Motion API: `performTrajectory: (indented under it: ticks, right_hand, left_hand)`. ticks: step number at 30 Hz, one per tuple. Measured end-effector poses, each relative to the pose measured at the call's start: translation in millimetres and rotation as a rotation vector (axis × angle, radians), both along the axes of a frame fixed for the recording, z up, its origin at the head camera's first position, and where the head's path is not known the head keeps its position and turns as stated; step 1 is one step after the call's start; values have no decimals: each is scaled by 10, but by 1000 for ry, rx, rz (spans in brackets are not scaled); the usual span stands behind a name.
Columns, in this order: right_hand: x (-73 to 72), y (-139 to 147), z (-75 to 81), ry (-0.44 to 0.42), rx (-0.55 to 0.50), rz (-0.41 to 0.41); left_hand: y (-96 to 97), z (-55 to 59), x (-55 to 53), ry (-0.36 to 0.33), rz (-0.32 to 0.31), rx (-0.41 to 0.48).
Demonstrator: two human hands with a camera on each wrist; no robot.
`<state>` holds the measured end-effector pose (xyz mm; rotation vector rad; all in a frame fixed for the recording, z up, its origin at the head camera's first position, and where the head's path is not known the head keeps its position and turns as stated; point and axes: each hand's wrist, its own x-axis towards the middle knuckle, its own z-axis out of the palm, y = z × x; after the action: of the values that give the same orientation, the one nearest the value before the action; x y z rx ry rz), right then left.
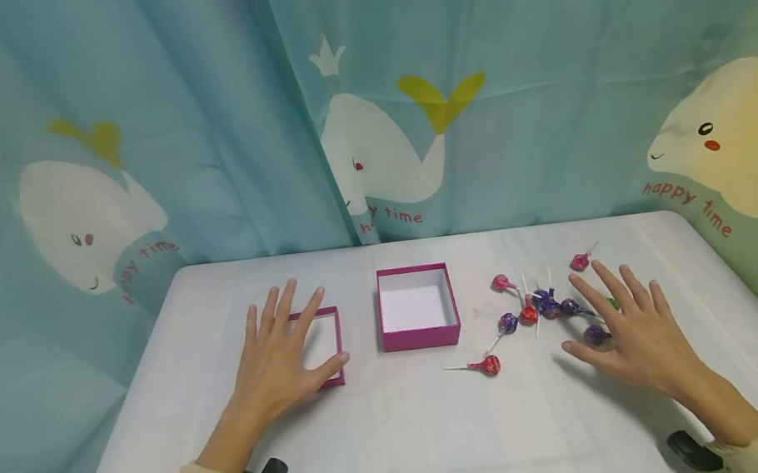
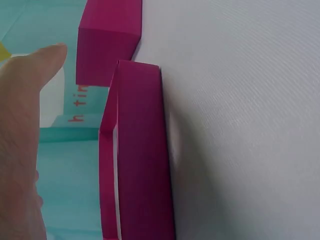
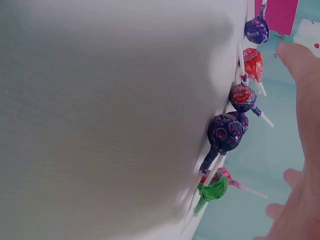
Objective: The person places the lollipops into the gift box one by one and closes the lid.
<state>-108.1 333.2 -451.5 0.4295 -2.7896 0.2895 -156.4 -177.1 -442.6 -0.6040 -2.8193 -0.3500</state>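
Observation:
My left hand (image 1: 277, 366), fingers spread, is over a shallow magenta box part (image 1: 338, 332) with a white inside, covering its left side. To the right of it stands a deeper magenta box (image 1: 422, 339), open at the top and white within. Spread as well, my right hand (image 1: 636, 335) is above the right end of a scatter of wrapped lollipops (image 1: 550, 308). A green lollipop (image 3: 213, 188) and a purple lollipop (image 3: 225, 134) show close to it in the right wrist view. Neither hand holds anything.
One red lollipop (image 1: 491, 365) lies nearest the front, its stick pointing left. A pink lollipop (image 1: 579, 262) lies toward the back right. The white table (image 1: 417, 450) ends at a blue-green curtain (image 1: 223, 129) printed with whales.

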Motion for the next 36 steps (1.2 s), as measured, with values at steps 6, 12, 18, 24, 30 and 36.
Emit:
performTrajectory:
  ticks: [6,12,18,24,30,36]
  right_hand:
    - [-55,14,6,35,-78,133]
    - [-83,55,-30,42,-119,181]
    - [4,101,-57,18,-141,129]
    - [68,183,-79,6,-181,101]
    - [94,275,-157,-2,-219,114]
    - [90,357,-189,-36,-272,70]
  left_hand:
    - [105,41,-77,-95,-62,106]
    - [291,35,-252,-266,-123,236]
    - [522,27,-392,-393,-172,356]
    - [682,43,-519,-518,-176,436]
    - [750,-1,-553,-592,-170,470]
    - [787,-8,-581,-644,-174,508]
